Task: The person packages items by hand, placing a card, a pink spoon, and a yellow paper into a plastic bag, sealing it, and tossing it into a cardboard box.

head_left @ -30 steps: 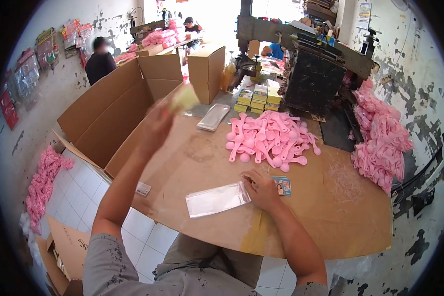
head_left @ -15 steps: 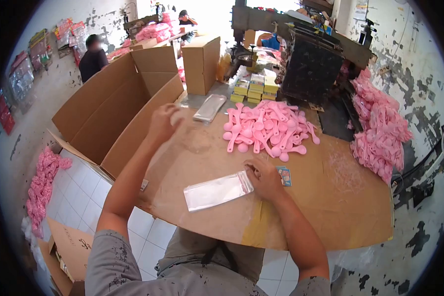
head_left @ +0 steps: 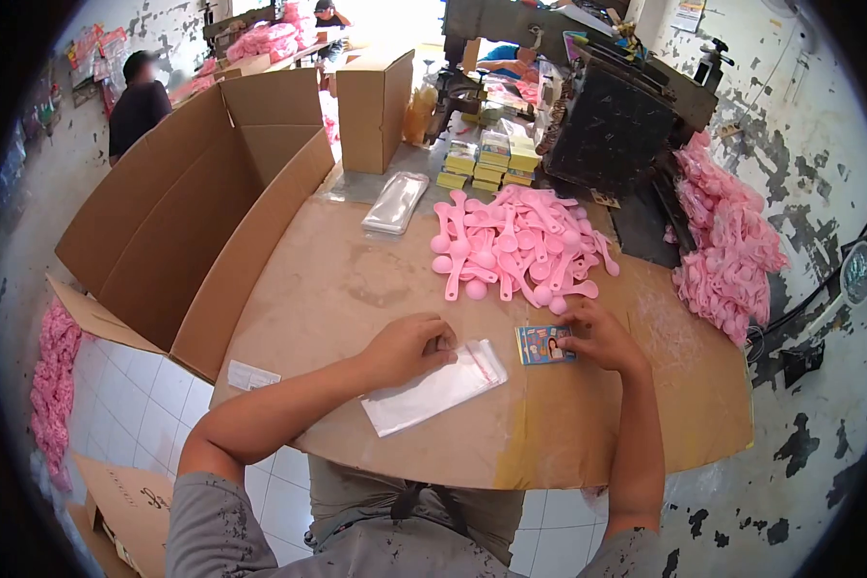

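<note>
My left hand (head_left: pixel 412 351) rests over a stack of clear plastic bags (head_left: pixel 429 400) at the table's front. Its fingers are loosely curled, with the thumb a little apart and near the upper part of the bags. To the right, my right hand (head_left: pixel 602 339) grips the right edge of a small stack of printed blue cards (head_left: pixel 541 345), thumb on top; its other fingertips are partly hidden. Just behind both hands lies a heap of pink plastic spoons (head_left: pixel 520 241).
An open cardboard box (head_left: pixel 246 260) stands at the left. Another bundle of clear bags (head_left: pixel 396 203), stacked yellow-edged cards (head_left: pixel 491 159) and a dark machine (head_left: pixel 612 120) are behind. Bagged pink pieces (head_left: pixel 732 241) pile up at the right. A person (head_left: pixel 140 106) is at back left.
My left hand has come down from beside the box onto the plastic bags. My right hand has left the bags and moved right to the cards. The camera view has shifted slightly.
</note>
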{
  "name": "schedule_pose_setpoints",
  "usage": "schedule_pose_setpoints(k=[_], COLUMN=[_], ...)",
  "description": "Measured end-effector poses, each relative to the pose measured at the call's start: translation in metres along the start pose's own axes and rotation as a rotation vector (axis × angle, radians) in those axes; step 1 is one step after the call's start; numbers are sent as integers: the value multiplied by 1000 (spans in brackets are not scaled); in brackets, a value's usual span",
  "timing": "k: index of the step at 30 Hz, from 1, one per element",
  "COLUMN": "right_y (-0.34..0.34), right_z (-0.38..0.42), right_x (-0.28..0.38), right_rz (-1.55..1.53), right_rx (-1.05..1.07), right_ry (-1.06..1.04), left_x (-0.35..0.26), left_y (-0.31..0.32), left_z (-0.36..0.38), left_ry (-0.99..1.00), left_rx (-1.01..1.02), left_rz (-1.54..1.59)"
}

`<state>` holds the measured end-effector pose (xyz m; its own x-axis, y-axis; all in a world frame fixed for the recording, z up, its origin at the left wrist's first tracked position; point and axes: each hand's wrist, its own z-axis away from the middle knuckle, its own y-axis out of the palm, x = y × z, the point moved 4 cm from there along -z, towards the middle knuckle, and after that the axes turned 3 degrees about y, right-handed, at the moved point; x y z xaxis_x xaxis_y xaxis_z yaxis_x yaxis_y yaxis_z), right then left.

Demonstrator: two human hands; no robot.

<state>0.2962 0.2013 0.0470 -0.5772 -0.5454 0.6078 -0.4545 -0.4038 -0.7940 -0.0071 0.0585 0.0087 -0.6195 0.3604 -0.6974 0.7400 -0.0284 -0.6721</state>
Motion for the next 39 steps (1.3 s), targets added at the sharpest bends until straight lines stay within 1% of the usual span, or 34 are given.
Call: schedule_pose_setpoints(k=[2, 3, 4, 5, 8, 9, 11, 12, 14, 15, 17, 18, 20, 21, 23, 26, 29, 30, 32, 35, 38, 39], right_y=[5, 10, 16, 20, 17, 23, 44, 50, 63, 65, 66, 66, 63, 64, 67, 60, 65, 63, 59, 69, 70, 70], right_z=[-4, -5, -5, -7, -2, 0, 2, 2, 2, 2, 4, 4, 3, 4, 6, 5, 8, 9, 10, 7, 9, 11], right_x=[-11, -20, -31, -27, -2, 14, 43, 46, 49, 51, 56, 56, 58, 56, 53, 62, 65, 66, 67, 52, 56, 60], right_rz=[-92, -214, -340, -469, -197, -346, -645, -514, -260, -268, -283, -317, -380, -419, -498, -47, -36, -113, -263, -581, -651, -582], right_rx=[-45, -77, -111, -147, -251, -273, -321, -282, -204, -221, -250, -276, -333, -328, -314, -111, -110, -165, -278, -367, -324, -298], right_ry=[8, 18, 27, 38, 7, 32, 81, 61, 23, -28, -123, -114, -102, -89, -64, -326, -292, -236, -126, -58, -95, -112], left_x=[0, 2, 4, 6, 1, -3, -9, -12, -6, -2, 1, 1, -1, -3, -2, 5, 3, 0, -3, -9, -7, -6], left_y=[-2, -2, 0, 0, -1, -2, -2, -3, 1, 4, 8, 10, 7, 4, 3, 6, 6, 5, 4, 3, 5, 7], left_z=[3, 4, 4, 5, 7, 6, 6, 5, 5, 5, 5, 5, 5, 4, 3, 3, 1, 1, 2, 2, 2, 3], left_ry=[-60, -92, -79, -66, -52, -46, 69, 128, -24, -103, -109, -111, -151, -165, -142, -141, -145, -143, -152, -164, -166, -164], left_rx=[-44, -70, -79, -87, -93, -96, -177, -216, -144, -107, -130, -144, -112, -98, -105, -133, -181, -199, -172, -152, -135, -126], left_rz=[140, 207, 209, 209, 191, 184, 194, 195, 369, 456, 605, 682, 553, 484, 490, 527, 620, 658, 602, 587, 588, 586])
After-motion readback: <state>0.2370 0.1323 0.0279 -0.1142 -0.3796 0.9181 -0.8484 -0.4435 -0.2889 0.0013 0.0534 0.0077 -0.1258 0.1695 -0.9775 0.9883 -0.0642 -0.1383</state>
